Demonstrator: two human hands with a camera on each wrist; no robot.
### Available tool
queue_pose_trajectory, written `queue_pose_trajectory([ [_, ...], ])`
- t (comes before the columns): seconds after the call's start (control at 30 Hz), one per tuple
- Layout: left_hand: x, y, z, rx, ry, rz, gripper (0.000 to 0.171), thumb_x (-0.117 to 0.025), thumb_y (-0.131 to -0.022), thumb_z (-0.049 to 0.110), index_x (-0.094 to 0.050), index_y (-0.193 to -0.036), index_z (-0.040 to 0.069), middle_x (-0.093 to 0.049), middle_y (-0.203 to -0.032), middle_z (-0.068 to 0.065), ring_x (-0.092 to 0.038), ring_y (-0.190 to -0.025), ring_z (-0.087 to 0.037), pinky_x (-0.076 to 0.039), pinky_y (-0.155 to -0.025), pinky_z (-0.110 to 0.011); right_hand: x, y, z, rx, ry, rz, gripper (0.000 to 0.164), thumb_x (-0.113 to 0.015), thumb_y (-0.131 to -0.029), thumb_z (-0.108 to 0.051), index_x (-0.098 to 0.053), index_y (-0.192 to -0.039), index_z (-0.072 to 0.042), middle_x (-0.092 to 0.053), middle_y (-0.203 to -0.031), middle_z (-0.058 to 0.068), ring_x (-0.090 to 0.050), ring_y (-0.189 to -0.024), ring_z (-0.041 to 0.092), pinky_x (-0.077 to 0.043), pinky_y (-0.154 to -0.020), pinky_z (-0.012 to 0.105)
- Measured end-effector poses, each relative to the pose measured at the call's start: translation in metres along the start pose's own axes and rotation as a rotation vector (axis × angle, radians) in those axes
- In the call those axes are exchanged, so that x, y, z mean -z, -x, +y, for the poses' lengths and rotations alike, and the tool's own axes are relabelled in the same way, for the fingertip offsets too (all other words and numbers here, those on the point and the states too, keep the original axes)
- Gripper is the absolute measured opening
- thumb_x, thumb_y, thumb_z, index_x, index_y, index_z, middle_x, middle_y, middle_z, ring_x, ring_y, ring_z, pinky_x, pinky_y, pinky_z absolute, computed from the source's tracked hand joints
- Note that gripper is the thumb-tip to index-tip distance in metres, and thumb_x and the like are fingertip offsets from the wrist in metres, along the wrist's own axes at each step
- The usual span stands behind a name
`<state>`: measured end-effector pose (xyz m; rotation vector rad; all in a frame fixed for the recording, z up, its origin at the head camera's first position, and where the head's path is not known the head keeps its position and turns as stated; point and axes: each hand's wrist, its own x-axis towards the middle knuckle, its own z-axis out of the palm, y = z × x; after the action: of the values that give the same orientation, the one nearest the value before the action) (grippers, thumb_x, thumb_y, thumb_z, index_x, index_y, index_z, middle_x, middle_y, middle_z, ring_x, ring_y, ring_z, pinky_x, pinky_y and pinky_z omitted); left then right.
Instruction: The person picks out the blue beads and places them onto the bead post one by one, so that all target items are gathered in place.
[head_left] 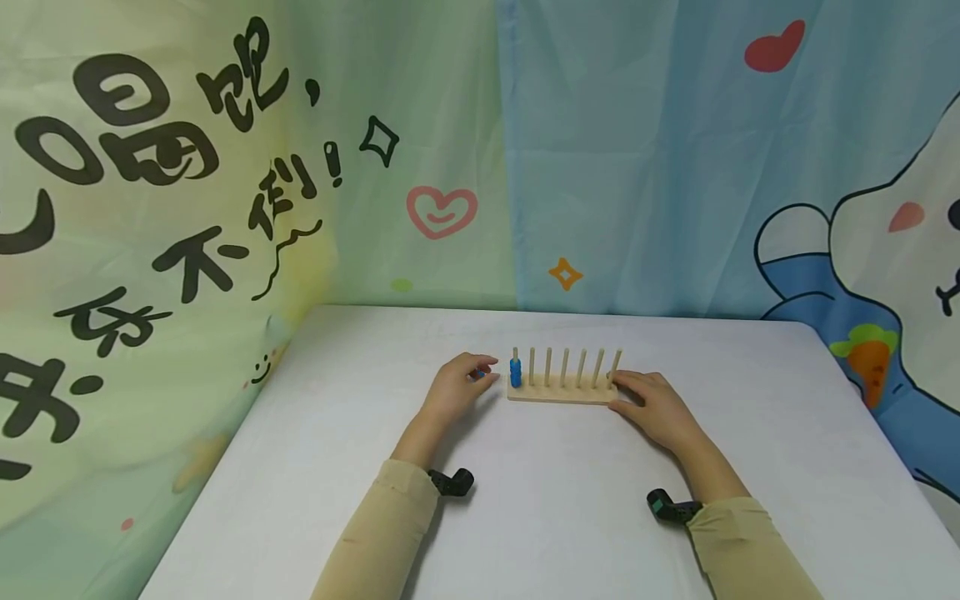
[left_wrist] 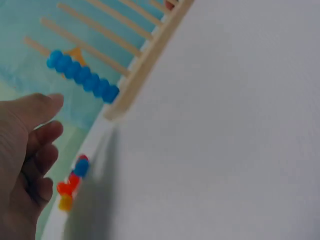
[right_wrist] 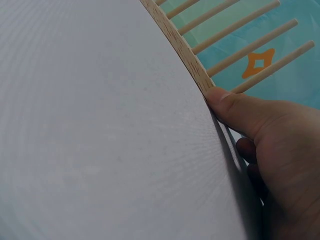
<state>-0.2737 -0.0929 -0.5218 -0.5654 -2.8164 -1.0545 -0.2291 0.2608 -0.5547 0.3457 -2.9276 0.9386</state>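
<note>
A wooden peg rack (head_left: 558, 398) stands upright on the table, with a row of several thin pegs along its base. Blue beads (head_left: 515, 373) are stacked on its leftmost peg; the other pegs are bare. My right hand (head_left: 656, 408) grips the right end of the base, its thumb on the front edge in the right wrist view. Just left of the rack is my left hand (head_left: 459, 387), fingers loosely bent and thumb apart. Beyond those fingers, loose red, blue and yellow beads (left_wrist: 74, 181) lie on the table, mostly hidden by the hand in the head view.
A white table (head_left: 547, 500) spreads under both arms. Behind it hangs a printed cloth backdrop (head_left: 637, 167) in green and blue. Each wrist carries a small black camera, such as the left camera (head_left: 452, 482).
</note>
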Motion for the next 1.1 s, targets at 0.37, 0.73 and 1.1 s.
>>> queue_pose_trajectory([
  [0.37, -0.005, 0.013, -0.022, 0.137, -0.100, 0.060, 0.030, -0.069, -0.094, 0.026, -0.071, -0.120, 0.011, -0.065, -0.104, -0.005, -0.058, -0.097, -0.021, -0.050, -0.088, -0.038, 0.002, -0.001, 0.000, -0.012, 0.002, -0.016, 0.062, -0.065, -0.093, -0.044, -0.052, -0.143, -0.009, -0.051, -0.147, 0.016, -0.042, -0.132, 0.038, -0.033, -0.110, 0.060],
  [0.73, -0.007, 0.016, -0.024, 0.130, -0.108, 0.062, 0.026, -0.069, -0.093, 0.030, -0.073, -0.114, 0.013, -0.066, -0.103, -0.002, -0.058, -0.094, -0.017, -0.051, -0.084, -0.034, 0.000, -0.001, -0.001, -0.001, -0.001, -0.006, 0.059, -0.067, -0.093, -0.037, -0.053, -0.142, -0.008, -0.052, -0.146, 0.016, -0.044, -0.130, 0.038, -0.034, -0.109, 0.059],
  [1.1, -0.012, 0.012, -0.025, 0.093, -0.201, 0.042, 0.027, -0.071, -0.092, 0.032, -0.072, -0.115, 0.017, -0.066, -0.099, 0.001, -0.058, -0.094, -0.018, -0.049, -0.085, -0.036, 0.000, -0.001, 0.000, 0.001, 0.008, -0.001, 0.058, -0.067, -0.093, -0.037, -0.053, -0.142, -0.008, -0.052, -0.145, 0.016, -0.044, -0.130, 0.038, -0.034, -0.109, 0.059],
])
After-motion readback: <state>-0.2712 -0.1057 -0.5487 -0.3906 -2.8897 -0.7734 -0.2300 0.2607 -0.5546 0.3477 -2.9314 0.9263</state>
